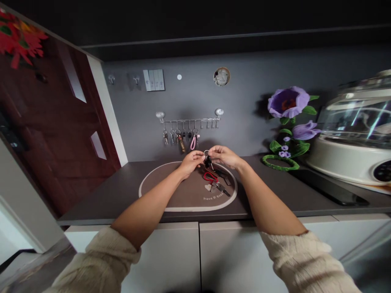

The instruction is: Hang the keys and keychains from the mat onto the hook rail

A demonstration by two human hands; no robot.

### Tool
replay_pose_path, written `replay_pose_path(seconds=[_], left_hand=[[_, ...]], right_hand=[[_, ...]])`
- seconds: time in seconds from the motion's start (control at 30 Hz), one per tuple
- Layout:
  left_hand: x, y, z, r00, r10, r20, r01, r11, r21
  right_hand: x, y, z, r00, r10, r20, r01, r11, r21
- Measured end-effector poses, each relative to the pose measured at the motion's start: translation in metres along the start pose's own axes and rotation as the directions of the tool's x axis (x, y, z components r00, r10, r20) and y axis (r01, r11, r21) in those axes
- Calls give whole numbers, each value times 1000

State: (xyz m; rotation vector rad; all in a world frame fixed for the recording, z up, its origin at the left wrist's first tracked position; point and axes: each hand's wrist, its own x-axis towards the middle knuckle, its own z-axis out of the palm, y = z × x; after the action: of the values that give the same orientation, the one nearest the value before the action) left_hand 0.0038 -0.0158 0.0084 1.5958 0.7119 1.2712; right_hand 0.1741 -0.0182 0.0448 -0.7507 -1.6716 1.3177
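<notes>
Both hands meet over the right part of a brown oval mat (174, 195) with a white rim. Between them is a bunch of keys (208, 162) on a metal ring, with a black piece hanging down. My left hand (192, 162) pinches it from the left, and my right hand (224, 156) pinches the ring from the right. Below them on the mat lie more keys (221, 188) with a red loop (209, 176). Behind the hands, several key sets (183, 136) hang from a clear hook rail (192, 120) on the grey wall, one with a pink loop (193, 142).
Purple artificial flowers (288, 103) with a green ring base stand on the right of the counter (116, 191). Beside them are a black phone-like slab (332, 189) and a white appliance (345, 158) with a clear lid. A dark cabinet (195, 24) overhangs the counter.
</notes>
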Motion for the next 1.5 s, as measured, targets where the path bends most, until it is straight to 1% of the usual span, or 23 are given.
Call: replay_pose_path(seconds=[0.17, 0.3, 0.4, 0.53, 0.7, 0.8, 0.97, 1.2, 1.33, 1.5], left_hand=[[-3, 3, 1, 999, -10, 41, 9, 1000, 21], [-4, 5, 2, 998, -13, 58, 12, 1000, 21], [-2, 4, 1, 999, -14, 38, 13, 1000, 13], [4, 2, -2, 1000, 8, -14, -8, 1000, -24], [8, 3, -6, 997, 36, -67, -43, 994, -102], [7, 7, -7, 995, 39, -87, -51, 988, -147], [8, 10, -6, 994, 40, -105, -56, 986, -155], [10, 12, -8, 990, 79, -117, -94, 988, -125], [9, 16, -7, 983, 113, -143, -127, 988, -90], [9, 18, -6, 982, 112, -153, -120, 992, -47]], right_hand=[[1, 0, 1, 998, -60, -35, 61, 998, 33], [3, 2, 2, 997, -61, -44, 62, 998, 22], [3, 2, 3, 995, -63, -78, 66, 997, 31], [2, 0, 4, 992, -64, -109, 69, 996, 51], [3, 1, 7, 994, -61, -94, 68, 995, 72], [4, 2, 8, 994, -63, -84, 68, 996, 54], [6, 3, 12, 990, -103, -92, 103, 995, 0], [7, -2, 17, 971, -193, -144, 171, 974, -149], [10, -3, 18, 955, -237, -181, 213, 967, -141], [14, -3, 16, 922, -283, -263, 253, 957, -141]])
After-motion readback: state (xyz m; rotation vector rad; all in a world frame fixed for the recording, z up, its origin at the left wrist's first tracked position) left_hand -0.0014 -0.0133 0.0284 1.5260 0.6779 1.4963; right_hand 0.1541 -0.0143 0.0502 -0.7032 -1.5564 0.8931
